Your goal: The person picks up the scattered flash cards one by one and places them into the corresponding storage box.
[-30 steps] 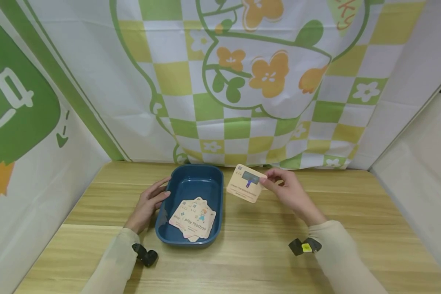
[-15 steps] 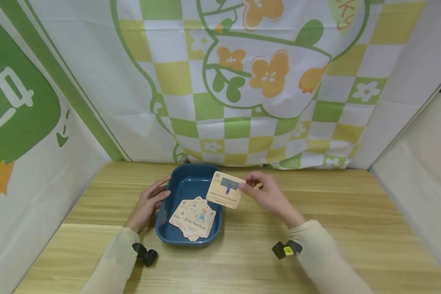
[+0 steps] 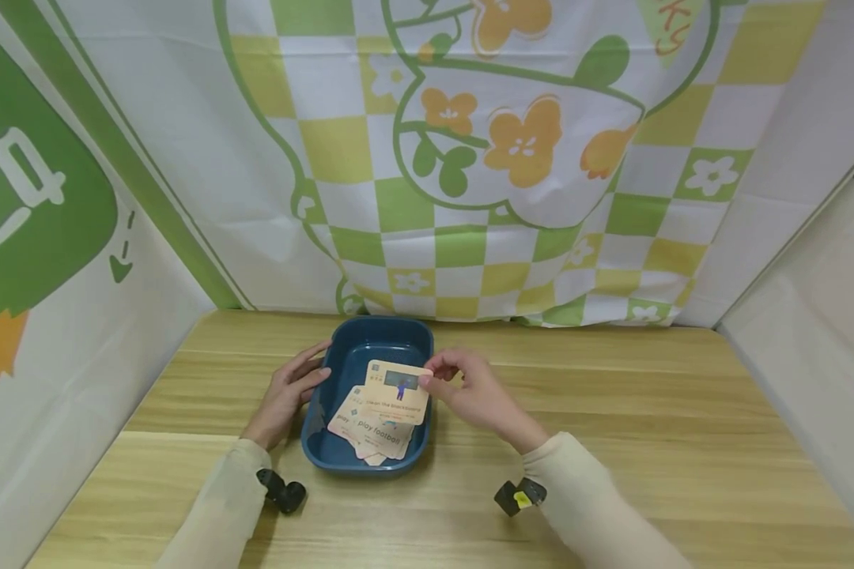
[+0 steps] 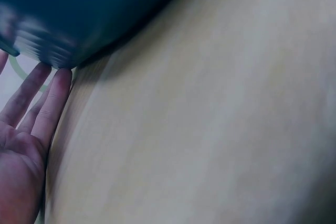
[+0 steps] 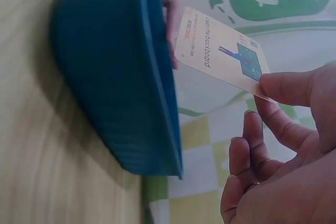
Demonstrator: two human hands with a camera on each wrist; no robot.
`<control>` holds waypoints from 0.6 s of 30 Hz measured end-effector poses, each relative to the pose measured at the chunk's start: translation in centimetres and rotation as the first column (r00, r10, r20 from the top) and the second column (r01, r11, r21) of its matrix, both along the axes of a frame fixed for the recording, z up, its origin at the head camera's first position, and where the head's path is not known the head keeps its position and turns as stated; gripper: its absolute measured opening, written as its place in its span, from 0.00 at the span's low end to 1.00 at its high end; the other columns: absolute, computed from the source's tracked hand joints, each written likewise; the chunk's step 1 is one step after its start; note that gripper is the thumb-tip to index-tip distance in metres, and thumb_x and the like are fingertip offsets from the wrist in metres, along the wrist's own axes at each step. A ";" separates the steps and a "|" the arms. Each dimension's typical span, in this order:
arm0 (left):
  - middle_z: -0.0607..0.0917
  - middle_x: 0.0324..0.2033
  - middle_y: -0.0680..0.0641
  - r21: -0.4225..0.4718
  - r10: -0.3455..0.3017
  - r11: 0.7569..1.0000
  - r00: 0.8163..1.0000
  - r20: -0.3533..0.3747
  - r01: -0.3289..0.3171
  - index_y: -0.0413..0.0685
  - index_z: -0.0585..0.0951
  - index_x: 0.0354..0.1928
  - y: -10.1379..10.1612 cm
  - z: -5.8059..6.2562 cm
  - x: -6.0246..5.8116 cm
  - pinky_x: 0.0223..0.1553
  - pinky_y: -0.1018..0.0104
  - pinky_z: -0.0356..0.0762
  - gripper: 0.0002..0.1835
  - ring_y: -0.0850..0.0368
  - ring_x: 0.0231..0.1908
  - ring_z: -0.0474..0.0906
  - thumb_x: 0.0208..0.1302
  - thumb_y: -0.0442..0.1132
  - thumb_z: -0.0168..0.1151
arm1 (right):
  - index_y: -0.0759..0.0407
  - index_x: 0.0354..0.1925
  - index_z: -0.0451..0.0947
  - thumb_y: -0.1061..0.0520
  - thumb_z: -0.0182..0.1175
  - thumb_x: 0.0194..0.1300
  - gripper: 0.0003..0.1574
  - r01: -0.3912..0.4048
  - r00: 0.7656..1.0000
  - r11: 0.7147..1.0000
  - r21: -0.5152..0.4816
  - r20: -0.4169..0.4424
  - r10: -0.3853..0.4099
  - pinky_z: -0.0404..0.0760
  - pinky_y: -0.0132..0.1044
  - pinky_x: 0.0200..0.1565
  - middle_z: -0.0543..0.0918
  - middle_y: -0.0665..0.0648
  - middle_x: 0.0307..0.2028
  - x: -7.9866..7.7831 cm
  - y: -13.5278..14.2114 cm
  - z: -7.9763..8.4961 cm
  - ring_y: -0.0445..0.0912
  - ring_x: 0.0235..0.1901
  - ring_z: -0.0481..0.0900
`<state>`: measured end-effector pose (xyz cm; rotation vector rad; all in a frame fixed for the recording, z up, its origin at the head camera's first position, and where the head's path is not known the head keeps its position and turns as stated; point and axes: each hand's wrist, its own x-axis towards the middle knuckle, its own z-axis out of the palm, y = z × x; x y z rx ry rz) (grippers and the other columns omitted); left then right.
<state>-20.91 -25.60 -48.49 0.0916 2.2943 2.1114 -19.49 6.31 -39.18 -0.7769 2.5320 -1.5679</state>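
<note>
My right hand point(image 3: 473, 387) pinches a flash card point(image 3: 396, 399) by its upper right corner, between thumb and forefinger. The card reads "clean the blackboard" and shows a figure at a board. In the right wrist view the card point(image 5: 226, 56) is tilted above the rim of the blue plastic basin point(image 5: 113, 77). Several cream flash cards point(image 3: 370, 442) lie overlapping in the near part of the basin, the top one reading "play football"; the held card covers part of them from above. My left hand point(image 3: 289, 393) rests against the basin's left side, its straight fingers point(image 4: 50, 111) touching the outer wall.
The basin stands on a wooden table point(image 3: 612, 490) near its back edge. Behind hangs a green, yellow and white checked cloth point(image 3: 462, 261), with printed white panels on both sides. Black wrist cameras point(image 3: 281, 491) are strapped on both sleeves.
My right hand has moved left with the card, from beside the basin to over the cards inside it. My left hand and the basin have stayed put.
</note>
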 end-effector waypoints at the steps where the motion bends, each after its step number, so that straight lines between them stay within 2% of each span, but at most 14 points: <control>1: 0.69 0.69 0.34 0.002 0.000 1.000 1.000 -0.001 0.000 0.46 0.65 0.76 0.0 0.0 0.0 0.51 0.68 0.80 0.31 0.54 0.57 0.78 0.75 0.43 0.58 | 0.61 0.38 0.83 0.61 0.66 0.68 0.03 -0.003 1.000 1.000 0.006 0.002 0.003 0.76 0.54 0.48 0.79 0.53 0.35 0.1 -0.1 -0.2 0.48 0.40 0.74; 4: 0.69 0.69 0.34 0.008 0.000 1.000 1.000 0.000 0.000 0.46 0.65 0.76 0.0 0.0 0.0 0.51 0.68 0.80 0.31 0.54 0.57 0.78 0.75 0.43 0.59 | 0.61 0.38 0.83 0.61 0.65 0.68 0.03 -0.023 1.000 0.999 0.024 0.001 0.023 0.76 0.53 0.48 0.78 0.52 0.35 0.3 -0.3 -0.8 0.48 0.40 0.74; 10: 0.69 0.70 0.33 0.005 0.000 1.000 1.000 -0.002 0.000 0.45 0.65 0.76 0.1 0.2 0.2 0.51 0.68 0.80 0.30 0.54 0.58 0.78 0.76 0.42 0.58 | 0.59 0.37 0.84 0.60 0.66 0.69 0.03 -0.047 0.999 0.997 0.057 0.001 0.047 0.75 0.53 0.47 0.78 0.50 0.34 0.4 -0.2 -1.5 0.56 0.41 0.75; 18: 0.68 0.71 0.34 0.005 -0.002 1.000 1.000 0.007 0.002 0.45 0.64 0.76 0.3 0.4 0.3 0.52 0.69 0.79 0.31 0.50 0.61 0.75 0.76 0.41 0.57 | 0.57 0.33 0.85 0.60 0.67 0.67 0.04 -0.051 0.997 0.991 0.125 -0.059 0.059 0.75 0.51 0.46 0.80 0.48 0.32 0.4 -0.2 -2.0 0.52 0.39 0.76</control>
